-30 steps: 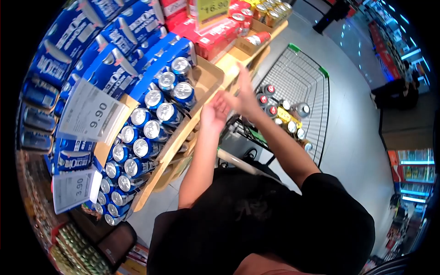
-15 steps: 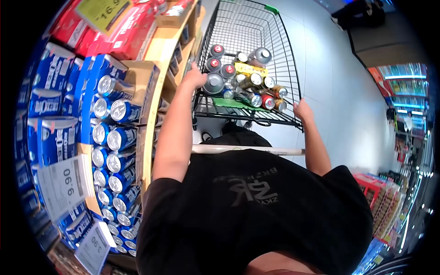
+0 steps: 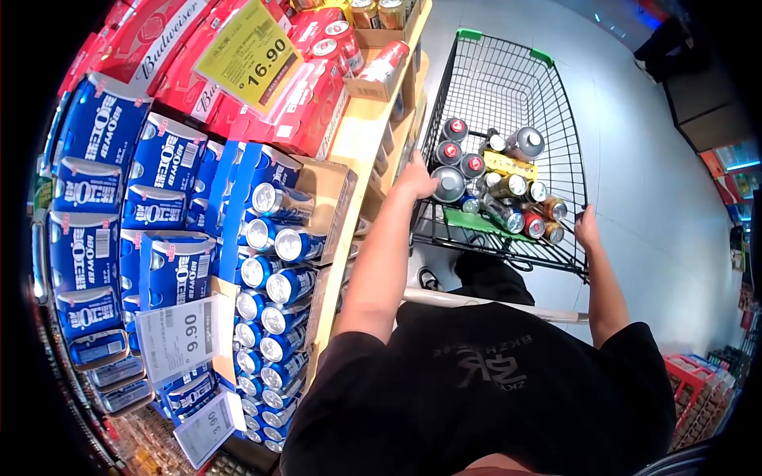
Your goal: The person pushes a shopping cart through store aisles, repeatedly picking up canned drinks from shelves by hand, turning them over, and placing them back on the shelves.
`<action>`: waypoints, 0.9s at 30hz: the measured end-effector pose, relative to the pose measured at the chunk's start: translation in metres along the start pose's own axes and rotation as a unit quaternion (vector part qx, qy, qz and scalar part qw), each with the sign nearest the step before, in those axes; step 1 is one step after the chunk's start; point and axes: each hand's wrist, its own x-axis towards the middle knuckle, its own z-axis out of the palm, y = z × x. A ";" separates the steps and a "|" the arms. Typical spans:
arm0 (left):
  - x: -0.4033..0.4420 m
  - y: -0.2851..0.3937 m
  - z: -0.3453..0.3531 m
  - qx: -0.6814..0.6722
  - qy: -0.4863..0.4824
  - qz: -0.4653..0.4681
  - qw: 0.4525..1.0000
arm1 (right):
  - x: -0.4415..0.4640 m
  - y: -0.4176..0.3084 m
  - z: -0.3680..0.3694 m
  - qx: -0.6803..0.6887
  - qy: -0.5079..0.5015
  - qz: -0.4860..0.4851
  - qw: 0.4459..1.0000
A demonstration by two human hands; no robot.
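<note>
My left hand (image 3: 416, 178) is closed on the left upper side of a black wire shopping cart (image 3: 542, 57), close to the shelf edge. On the opposite side, my right hand (image 3: 587, 228) grips the cart's right side. Part of each hand's fingers is hidden. Inside the basket are dark bottles with red caps (image 3: 451, 151), a large grey-topped container (image 3: 448, 184), another lying grey container (image 3: 525, 143), a yellow pack (image 3: 510, 165) and several drink cans (image 3: 534, 226). The cart's pale handle bar (image 3: 444, 297) crosses in front of my torso.
A wooden shelf (image 3: 381, 119) on my left holds blue cans (image 3: 286, 285), blue multipacks (image 3: 83, 254) and red Budweiser boxes (image 3: 171, 44). Price signs (image 3: 248, 59) stick out from it. A person in dark clothes (image 3: 663, 47) stands far right near a dark counter (image 3: 702, 103).
My view has turned left, so the cart and both hands appear farther right and lower. More of the beer shelf shows. Both hands remain on the cart.
</note>
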 end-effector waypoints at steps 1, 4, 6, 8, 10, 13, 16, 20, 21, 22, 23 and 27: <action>0.006 0.000 -0.002 -0.011 -0.008 0.001 1.000 | 0.006 0.002 0.003 0.012 0.005 -0.019 1.000; 0.020 0.008 -0.014 -0.009 -0.022 0.009 1.000 | 0.020 -0.003 0.001 0.039 0.025 -0.042 0.998; 0.046 0.003 -0.013 -0.035 -0.012 0.053 0.998 | 0.034 -0.010 -0.002 0.048 0.037 -0.041 0.997; 0.065 0.007 -0.014 -0.035 0.014 0.066 0.997 | 0.065 0.003 -0.006 -0.008 0.012 -0.030 0.999; 0.100 0.000 -0.011 -0.037 0.027 0.119 0.992 | 0.088 -0.005 -0.021 0.002 -0.026 0.005 1.000; 0.096 0.049 -0.043 -0.015 -0.014 0.045 0.999 | 0.102 -0.052 -0.046 -0.119 0.162 -0.147 0.968; 0.114 0.059 -0.042 0.001 0.025 0.064 0.998 | 0.107 -0.108 -0.071 -0.089 0.099 -0.270 0.954; 0.131 0.075 -0.052 -0.026 0.029 0.072 0.997 | 0.128 -0.125 -0.027 -0.220 -0.178 -0.197 0.939; 0.133 0.084 -0.057 -0.037 0.026 0.067 0.997 | 0.137 -0.132 -0.039 -0.256 -0.225 -0.173 0.924; 0.135 0.090 -0.060 -0.038 0.026 0.064 0.997 | 0.145 -0.135 -0.042 -0.282 -0.267 -0.149 0.909; 0.138 0.096 -0.064 -0.038 0.025 0.062 0.997 | 0.152 -0.136 -0.045 -0.307 -0.307 -0.123 0.892; 0.153 0.111 -0.068 -0.043 0.030 0.055 0.997 | 0.183 -0.130 -0.044 -0.306 -0.357 -0.101 0.877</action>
